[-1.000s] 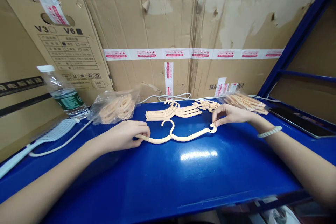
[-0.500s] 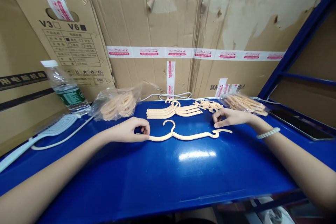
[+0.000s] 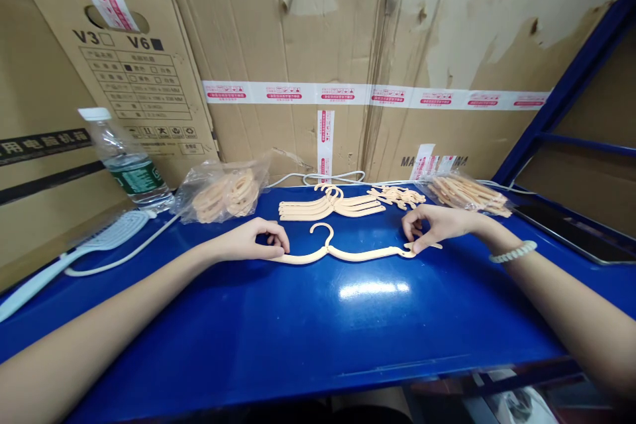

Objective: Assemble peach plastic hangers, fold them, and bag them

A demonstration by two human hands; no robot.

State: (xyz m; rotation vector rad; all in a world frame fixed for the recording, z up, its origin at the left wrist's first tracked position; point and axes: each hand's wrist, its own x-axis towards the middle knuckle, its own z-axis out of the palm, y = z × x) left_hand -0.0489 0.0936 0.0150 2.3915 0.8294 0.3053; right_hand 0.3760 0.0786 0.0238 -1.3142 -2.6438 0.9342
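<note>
Both hands on a cream hanger (image 3: 360, 256) over here.
Left hand (image 3: 248, 240) is pinching one end between thumb and fingertips; right hand (image 3: 437, 225) has its thumb on the other end, by a small hooked piece (image 3: 436, 246), can't tell if it's gripping. Hanger's flat between them, a row of hangers (image 3: 303, 212) just beyond, loose clips (image 3: 401, 196) behind the right hand.

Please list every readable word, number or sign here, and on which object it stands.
"V3", "V6": left carton panel, with handling icons below.
"用电脑机箱": dark band at far left.
"MA" and "NA": back cardboard; white strips cover the middle.
Too small, blurred or partly covered: the panel's heading and most of its table, red print on the long tape, the bottle label.
</note>
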